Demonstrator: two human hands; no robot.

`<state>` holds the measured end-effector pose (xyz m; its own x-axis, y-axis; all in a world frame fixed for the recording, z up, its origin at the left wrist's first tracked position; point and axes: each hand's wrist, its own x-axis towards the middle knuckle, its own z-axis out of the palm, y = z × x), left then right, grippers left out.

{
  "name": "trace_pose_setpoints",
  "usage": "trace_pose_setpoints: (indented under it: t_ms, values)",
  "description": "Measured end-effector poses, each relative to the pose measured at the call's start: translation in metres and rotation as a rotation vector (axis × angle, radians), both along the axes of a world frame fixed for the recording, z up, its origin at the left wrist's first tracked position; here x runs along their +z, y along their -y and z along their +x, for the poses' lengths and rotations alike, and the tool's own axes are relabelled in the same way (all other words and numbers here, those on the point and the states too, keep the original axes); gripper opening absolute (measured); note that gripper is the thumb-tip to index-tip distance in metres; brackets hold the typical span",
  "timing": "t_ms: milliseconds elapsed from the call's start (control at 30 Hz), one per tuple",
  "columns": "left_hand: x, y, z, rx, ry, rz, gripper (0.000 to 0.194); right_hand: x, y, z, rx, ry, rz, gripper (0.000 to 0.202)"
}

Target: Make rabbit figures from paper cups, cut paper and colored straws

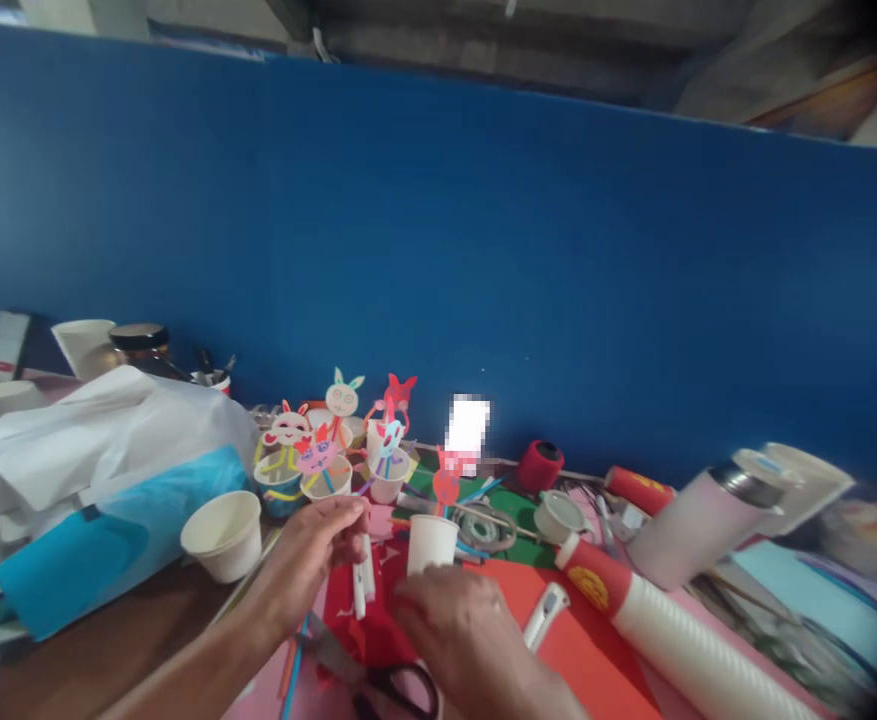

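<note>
**Inspection finding: grip unconfirmed at the centre of the desk**

I record my right fingers [438, 605] bent low and blurred on the near side of a white paper cup [432, 548]. The back of the hand hides their tips, so I cannot tell whether they grip the cup, merely touch it, or close on something smaller. My left fingers [340, 520] are curled, thumb close to the index finger, left of the cup and apart from it; I cannot confirm anything held between them. White sticks [360, 585] lie just below them, contact undetermined.

The cup stands upright just beyond my right fingers. A red paper figure [445, 485] rises at or behind its rim; which, I cannot tell. Scissors [355, 672] lie nearer to me than either set of fingers, and a white cutter [547, 615] lies just right of the right ones.

Recommendation: I should steady the cup low and lightly, as its wall would likely dent, and place small parts with the left fingers. I judge both blades a hazard so near my wrists.
</note>
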<state>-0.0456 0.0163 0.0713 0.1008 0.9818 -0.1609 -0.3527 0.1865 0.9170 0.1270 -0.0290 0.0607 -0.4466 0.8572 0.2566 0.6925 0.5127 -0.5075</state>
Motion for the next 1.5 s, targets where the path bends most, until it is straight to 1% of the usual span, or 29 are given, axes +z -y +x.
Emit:
trace_pose_setpoints:
  t_ms: [33, 133, 233, 367, 500, 667, 767, 867, 933, 1100, 1267, 1367, 1433, 1500]
  values:
    - [-0.003, 0.002, 0.005, -0.026, 0.012, -0.045, 0.012, 0.003, -0.003, 0.003, -0.062, -0.047, 0.021, 0.016]
    - [-0.013, 0.01, 0.019, -0.089, 0.043, -0.167, 0.011, 0.01, -0.014, 0.012, -0.096, -0.221, 0.007, 0.017]
    - [-0.019, 0.016, 0.029, -0.125, 0.097, -0.24, 0.01, 0.008, -0.021, 0.013, -0.131, -0.303, -0.027, 0.014]
    - [-0.018, 0.023, 0.035, -0.171, 0.134, -0.301, 0.014, 0.003, -0.022, 0.01, -0.148, -0.334, -0.041, 0.012]
    - [-0.018, 0.025, 0.036, -0.197, 0.142, -0.332, 0.011, 0.002, -0.022, 0.011, -0.15, -0.354, -0.061, 0.012]
    - [-0.021, 0.025, 0.034, -0.197, 0.156, -0.352, 0.01, -0.003, -0.026, 0.013, -0.16, -0.429, -0.195, 0.013]
    - [-0.021, 0.026, 0.032, -0.183, 0.113, -0.332, 0.011, -0.004, -0.025, 0.014, -0.163, -0.429, -0.233, 0.013]
    - [-0.019, 0.025, 0.032, -0.253, 0.002, -0.248, 0.011, -0.001, -0.02, 0.014, -0.159, -0.389, -0.224, 0.011]
    - [-0.019, 0.024, 0.032, -0.273, -0.057, -0.231, 0.011, 0.001, -0.018, 0.014, -0.143, -0.376, -0.218, 0.012]
    - [-0.023, 0.019, 0.033, -0.223, -0.087, -0.259, 0.011, 0.002, -0.018, 0.014, -0.154, -0.38, -0.229, 0.012]
    - [-0.029, 0.015, 0.032, -0.221, -0.171, -0.19, 0.013, -0.001, -0.022, 0.015, -0.145, -0.4, -0.225, 0.012]
    - [-0.026, 0.013, 0.029, -0.221, -0.186, -0.15, 0.014, 0.004, -0.028, 0.023, -0.162, -0.488, -0.202, 0.014]
    - [-0.024, 0.012, 0.028, -0.218, -0.183, -0.113, 0.016, 0.01, -0.036, 0.035, -0.21, -0.608, -0.179, 0.015]
    - [-0.024, 0.011, 0.026, -0.218, -0.181, -0.087, 0.02, 0.016, -0.046, 0.051, -0.276, -0.771, -0.201, 0.013]
